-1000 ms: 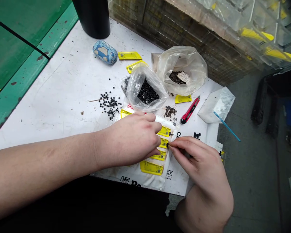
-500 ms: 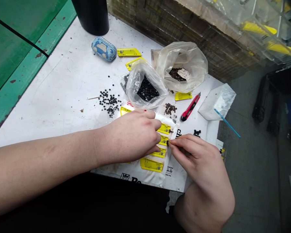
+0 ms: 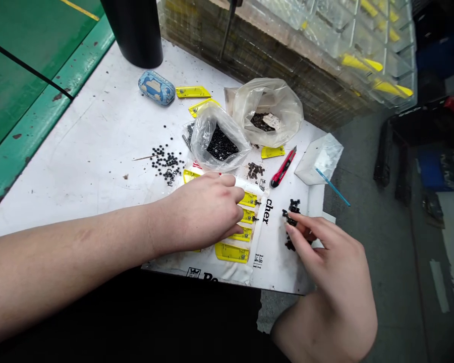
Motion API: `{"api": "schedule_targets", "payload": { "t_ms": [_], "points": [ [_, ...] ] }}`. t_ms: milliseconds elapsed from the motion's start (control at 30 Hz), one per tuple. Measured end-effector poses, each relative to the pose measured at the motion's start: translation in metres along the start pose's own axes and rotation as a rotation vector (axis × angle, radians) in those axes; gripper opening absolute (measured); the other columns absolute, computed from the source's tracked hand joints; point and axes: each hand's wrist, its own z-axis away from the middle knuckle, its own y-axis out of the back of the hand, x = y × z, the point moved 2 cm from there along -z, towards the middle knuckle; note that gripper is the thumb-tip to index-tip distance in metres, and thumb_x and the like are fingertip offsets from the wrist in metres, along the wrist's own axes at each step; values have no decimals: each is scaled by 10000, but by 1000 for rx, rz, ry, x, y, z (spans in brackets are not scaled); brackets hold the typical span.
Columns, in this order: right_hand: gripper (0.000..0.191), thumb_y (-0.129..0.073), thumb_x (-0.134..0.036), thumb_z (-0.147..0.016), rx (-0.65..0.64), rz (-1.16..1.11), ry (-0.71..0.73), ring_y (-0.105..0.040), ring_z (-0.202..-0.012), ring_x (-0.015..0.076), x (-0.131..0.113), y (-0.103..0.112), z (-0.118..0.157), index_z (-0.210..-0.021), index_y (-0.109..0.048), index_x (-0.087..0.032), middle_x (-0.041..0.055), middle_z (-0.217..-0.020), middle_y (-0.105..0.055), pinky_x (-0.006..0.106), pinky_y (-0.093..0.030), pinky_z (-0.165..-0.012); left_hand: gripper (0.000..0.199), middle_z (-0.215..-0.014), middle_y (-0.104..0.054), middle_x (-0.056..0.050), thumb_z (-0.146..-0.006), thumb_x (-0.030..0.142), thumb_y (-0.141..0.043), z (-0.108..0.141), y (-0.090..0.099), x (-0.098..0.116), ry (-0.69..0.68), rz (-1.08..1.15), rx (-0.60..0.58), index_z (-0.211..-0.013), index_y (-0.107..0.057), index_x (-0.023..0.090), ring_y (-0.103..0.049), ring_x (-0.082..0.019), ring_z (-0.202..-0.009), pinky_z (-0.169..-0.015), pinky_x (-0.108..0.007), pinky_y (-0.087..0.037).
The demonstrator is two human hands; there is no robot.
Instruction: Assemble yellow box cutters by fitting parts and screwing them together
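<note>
My left hand (image 3: 208,209) lies over a row of yellow parts (image 3: 232,253), its fingers curled down; what the fingertips hold, if anything, is hidden. Small black pieces stick out at the right ends of two yellow parts. On the right, my right hand (image 3: 325,252) is at a pile of small black clips (image 3: 294,205), thumb and index finger pinched on a black clip (image 3: 285,214). The yellow parts rest on a white printed sheet (image 3: 245,275). Behind my left hand stands an open plastic bag of black rings (image 3: 221,143).
Loose black rings (image 3: 166,161) lie left of the bag. Farther back are another bag (image 3: 268,111), a blue tin (image 3: 156,87) and a black cylinder (image 3: 136,35). A red cutter (image 3: 283,168) and a white block (image 3: 318,159) sit at right, near a clear compartment box (image 3: 325,30).
My right hand has moved right, from the end of a yellow part to the pile of black clips. A black piece now shows at that part's end. The camera view has shifted slightly.
</note>
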Motion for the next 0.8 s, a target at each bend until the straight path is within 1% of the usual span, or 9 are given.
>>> {"api": "schedule_targets", "payload": {
  "t_ms": [67,133,233,367,433,633,667,733,800],
  "points": [
    [250,-716,-444,-1056,53,31,-72,-729,-834,215,10,2,7,-1205,-814,-270,29,-1045,-809,379,-554,-729,336,-958,-730,-84,-1041,465,-710,0,0,0,-13,-14,5,-855,-812,204,-617,-283,-957,-825,-427,-430],
    [258,-719,-449,-1051,78,40,-96,-721,-841,217,15,1,10,-1191,-815,-255,38,-1039,-798,376,-548,-734,321,-976,-734,-86,-1041,458,-708,1,0,1,-22,-30,-2,-878,-810,201,-629,-289,-971,-827,-429,-440],
    [259,-694,-429,-1062,104,32,-76,-715,-853,219,14,-7,8,-1189,-815,-238,52,-1040,-782,375,-552,-757,313,-974,-737,-86,-1046,449,-703,1,1,1,-35,-49,10,-893,-804,196,-644,-288,-980,-834,-424,-455],
    [285,-668,-426,-1067,102,51,-50,-720,-959,250,7,-20,-2,-1206,-822,-231,68,-1066,-761,414,-564,-864,317,-940,-737,-77,-1058,437,-689,3,5,3,-66,-61,106,-900,-792,183,-646,-263,-933,-803,-394,-459],
    [296,-663,-443,-1061,111,57,-62,-720,-983,268,6,-24,-7,-1179,-830,-228,77,-1070,-759,436,-561,-886,320,-941,-738,-76,-1068,429,-672,4,7,4,-73,-58,137,-903,-785,179,-649,-258,-932,-795,-387,-462],
    [343,-614,-485,-1068,127,23,-48,-732,-1014,303,5,-24,-17,-1081,-843,-229,97,-1076,-800,474,-556,-929,331,-969,-749,-81,-1086,439,-643,5,11,6,-73,-46,181,-931,-788,185,-664,-265,-954,-800,-397,-478],
    [351,-607,-489,-1073,139,19,-50,-742,-997,298,3,-22,-16,-1085,-840,-227,97,-1078,-812,468,-563,-915,337,-969,-749,-80,-1090,445,-638,6,11,5,-73,-44,184,-933,-789,187,-667,-264,-954,-799,-397,-479],
    [364,-606,-505,-1081,158,-31,-88,-760,-898,267,-2,-18,-12,-1125,-834,-225,89,-1056,-836,426,-586,-824,339,-970,-751,-78,-1090,447,-638,6,11,5,-68,-35,177,-928,-788,190,-672,-265,-958,-801,-398,-482],
    [360,-649,-532,-1065,146,-156,-158,-762,-798,237,-8,-16,-3,-1157,-836,-239,73,-1020,-851,378,-591,-716,340,-968,-751,-76,-1084,453,-646,6,11,4,-60,-19,160,-919,-788,192,-676,-272,-962,-805,-406,-485]
  ]
}}
